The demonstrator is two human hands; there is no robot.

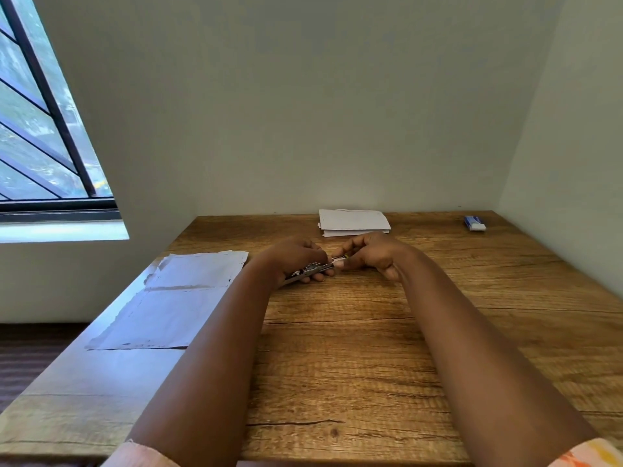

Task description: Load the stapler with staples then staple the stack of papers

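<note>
A brown wood-grain table (pixel 371 348) fills the lower view, set into a corner of pale walls, with a dark-framed window (pixel 43 129) to the left. On its left side lies a large wrinkled sheet of white paper (pixel 168 298). At the far edge sits a small stack of white papers (pixel 352 221), and in the far right corner a small blue and white box (pixel 474 223), well apart from everything else. Nothing lies between the 2 hands and the stack.

Both forearms reach forward and converge at mid-table, just in front of the stack. The left hand (pixel 296 259) curls its fingers round a slim silver metal stapler (pixel 312 269), holding it just above the tabletop. The right hand (pixel 371 252) pinches something small and pale at the stapler's right end, possibly its tip or a strip of staples; the view is too blurred to tell.
</note>
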